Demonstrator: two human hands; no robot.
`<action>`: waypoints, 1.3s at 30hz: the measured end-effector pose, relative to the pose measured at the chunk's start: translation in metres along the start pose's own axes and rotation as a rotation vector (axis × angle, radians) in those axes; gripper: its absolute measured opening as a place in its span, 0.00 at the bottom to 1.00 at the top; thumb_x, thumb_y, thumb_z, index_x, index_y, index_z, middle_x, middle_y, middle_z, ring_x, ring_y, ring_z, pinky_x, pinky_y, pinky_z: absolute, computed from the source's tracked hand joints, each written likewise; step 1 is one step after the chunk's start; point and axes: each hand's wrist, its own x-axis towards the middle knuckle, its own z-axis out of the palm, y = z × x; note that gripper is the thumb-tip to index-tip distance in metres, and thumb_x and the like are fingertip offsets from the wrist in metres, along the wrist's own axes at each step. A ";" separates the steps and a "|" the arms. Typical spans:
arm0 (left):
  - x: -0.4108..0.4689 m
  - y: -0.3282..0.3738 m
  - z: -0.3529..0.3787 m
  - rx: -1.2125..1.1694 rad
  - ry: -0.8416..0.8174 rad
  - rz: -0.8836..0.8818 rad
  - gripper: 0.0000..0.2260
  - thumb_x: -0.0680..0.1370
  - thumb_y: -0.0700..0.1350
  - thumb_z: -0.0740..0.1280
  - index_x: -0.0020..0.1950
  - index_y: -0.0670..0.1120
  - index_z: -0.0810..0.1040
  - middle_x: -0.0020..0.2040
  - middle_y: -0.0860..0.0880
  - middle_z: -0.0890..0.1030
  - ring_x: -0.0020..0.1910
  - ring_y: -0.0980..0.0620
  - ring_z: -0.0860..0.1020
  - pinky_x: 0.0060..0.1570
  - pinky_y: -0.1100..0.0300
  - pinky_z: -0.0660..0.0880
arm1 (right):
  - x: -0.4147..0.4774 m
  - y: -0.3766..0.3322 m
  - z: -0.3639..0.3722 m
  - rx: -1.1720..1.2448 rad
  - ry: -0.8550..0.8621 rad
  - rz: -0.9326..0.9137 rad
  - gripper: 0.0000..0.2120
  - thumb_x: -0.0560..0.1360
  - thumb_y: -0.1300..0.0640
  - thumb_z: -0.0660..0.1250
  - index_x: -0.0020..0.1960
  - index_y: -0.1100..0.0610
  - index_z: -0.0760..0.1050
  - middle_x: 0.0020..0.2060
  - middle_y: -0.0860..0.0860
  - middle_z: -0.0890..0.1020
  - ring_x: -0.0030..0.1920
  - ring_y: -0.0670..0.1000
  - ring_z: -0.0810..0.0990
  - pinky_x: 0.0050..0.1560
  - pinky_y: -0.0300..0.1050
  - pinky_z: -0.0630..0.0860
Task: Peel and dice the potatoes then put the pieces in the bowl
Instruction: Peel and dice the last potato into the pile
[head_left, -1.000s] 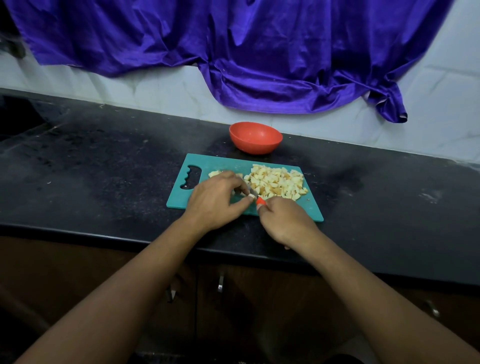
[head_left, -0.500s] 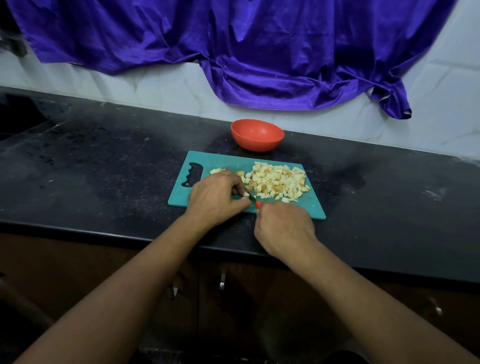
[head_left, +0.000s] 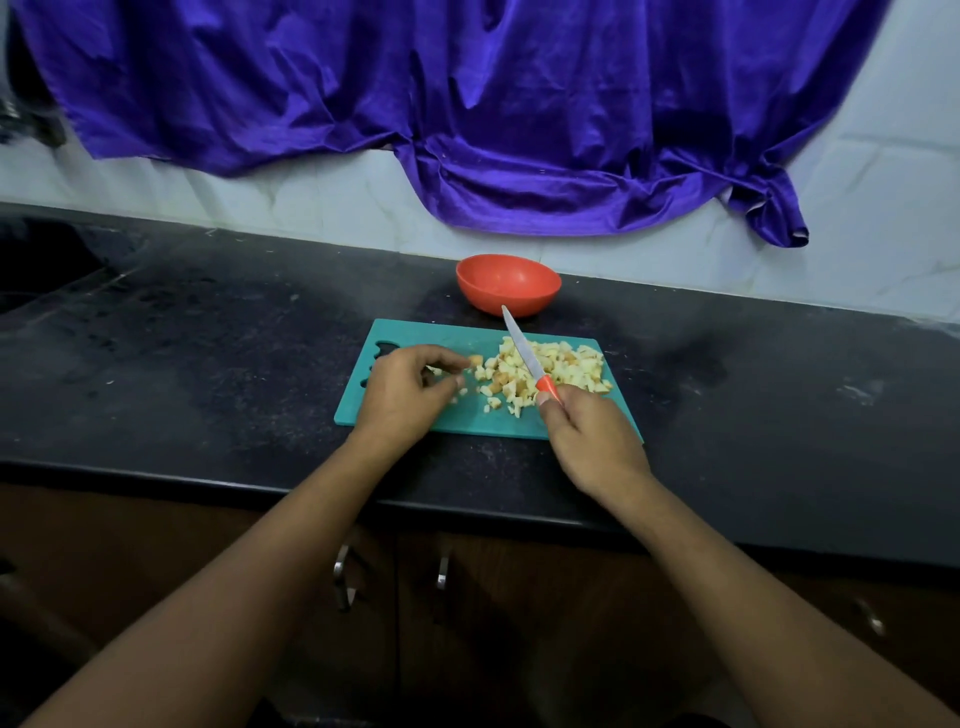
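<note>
We've got right hand (head_left: 592, 447) gripping knife (head_left: 522, 345), blade tilted up, likely freeing diced potato (head_left: 571, 364) on right half of board (head_left: 467, 415); left hand (head_left: 405, 395) curled beside it, can't tell if pinching; bowl (head_left: 506, 283) just past far edge.

One head cam, wide-angle; faces fwd & down at counter (head_left: 208, 338), close above; edges seemingly warped.

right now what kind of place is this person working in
Probably a home kitchen: a black countertop against a white tiled wall, wooden cabinet doors with metal handles below, and a teal cutting board holding diced potato.
</note>
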 end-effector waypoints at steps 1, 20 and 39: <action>0.000 -0.002 -0.003 -0.009 0.018 -0.015 0.09 0.76 0.41 0.76 0.53 0.53 0.86 0.46 0.60 0.84 0.33 0.62 0.76 0.39 0.68 0.73 | -0.002 0.003 0.005 -0.043 0.034 -0.043 0.16 0.86 0.44 0.57 0.42 0.48 0.72 0.31 0.48 0.76 0.31 0.47 0.74 0.31 0.45 0.65; 0.029 0.033 -0.006 0.416 -0.387 -0.228 0.28 0.65 0.58 0.83 0.61 0.51 0.82 0.53 0.52 0.81 0.54 0.51 0.79 0.58 0.53 0.77 | 0.001 0.025 0.011 0.474 0.195 -0.003 0.18 0.85 0.47 0.61 0.39 0.54 0.74 0.27 0.46 0.72 0.28 0.46 0.69 0.31 0.51 0.68; 0.092 0.051 0.040 0.202 -0.410 -0.319 0.20 0.72 0.39 0.80 0.62 0.46 0.81 0.45 0.45 0.86 0.38 0.49 0.86 0.39 0.56 0.85 | 0.005 0.032 0.013 0.654 0.213 0.045 0.17 0.85 0.48 0.60 0.40 0.53 0.75 0.27 0.48 0.72 0.29 0.50 0.69 0.30 0.48 0.66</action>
